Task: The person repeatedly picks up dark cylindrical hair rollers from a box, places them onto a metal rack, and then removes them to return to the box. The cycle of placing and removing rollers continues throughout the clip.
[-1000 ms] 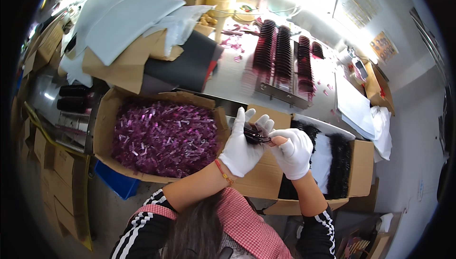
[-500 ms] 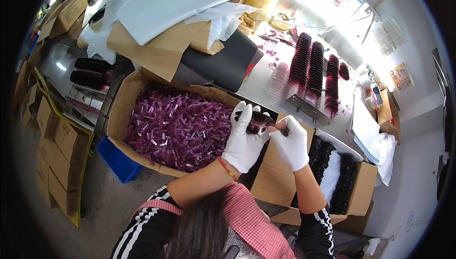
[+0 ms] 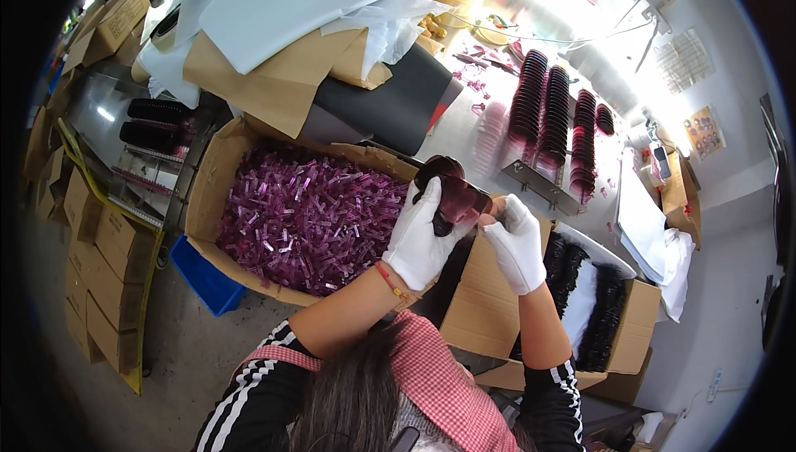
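My left hand [image 3: 419, 240], in a white glove, is closed around several dark purple tinted lenses [image 3: 458, 196] that fan apart above the palm. My right hand [image 3: 516, 245] wears a white glove with bare fingertips; thumb and finger pinch together at the right edge of the lenses. Whatever small part lies between those fingertips is too small to make out. Just left of my left hand is a cardboard box [image 3: 203, 182] heaped with small clear-purple plastic pieces [image 3: 311, 216].
Rows of dark lenses [image 3: 551, 116] stand in a metal rack on the bench at the back right. An open carton [image 3: 634, 332] with black-edged rows sits at right. Brown paper [image 3: 249, 83] and white sheets [image 3: 298, 4] lie behind the box; a blue bin [image 3: 203, 278] is lower left.
The lenses in my left hand have tilted up and spread apart, showing more of their faces. My right hand has shifted slightly right and stays at their edge.
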A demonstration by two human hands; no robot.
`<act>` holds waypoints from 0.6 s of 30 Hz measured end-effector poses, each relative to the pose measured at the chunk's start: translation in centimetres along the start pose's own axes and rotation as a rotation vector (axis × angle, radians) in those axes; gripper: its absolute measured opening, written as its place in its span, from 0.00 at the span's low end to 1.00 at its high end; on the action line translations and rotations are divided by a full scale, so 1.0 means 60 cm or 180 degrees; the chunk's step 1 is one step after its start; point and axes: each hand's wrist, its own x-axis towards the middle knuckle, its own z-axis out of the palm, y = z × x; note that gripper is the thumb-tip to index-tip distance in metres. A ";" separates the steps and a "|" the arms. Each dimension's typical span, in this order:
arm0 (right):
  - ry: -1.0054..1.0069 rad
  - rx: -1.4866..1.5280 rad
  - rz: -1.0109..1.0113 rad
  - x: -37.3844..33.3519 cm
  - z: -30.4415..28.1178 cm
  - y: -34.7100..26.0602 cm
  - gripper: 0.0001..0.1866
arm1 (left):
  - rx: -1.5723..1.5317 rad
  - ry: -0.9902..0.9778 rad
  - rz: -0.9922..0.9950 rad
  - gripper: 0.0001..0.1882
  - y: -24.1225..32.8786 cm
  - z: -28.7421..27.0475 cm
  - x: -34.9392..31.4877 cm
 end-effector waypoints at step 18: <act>0.0083 -0.1339 -0.0246 0.031 0.030 -0.016 0.12 | 0.0674 -0.0102 -0.0441 0.09 -0.013 -0.027 -0.014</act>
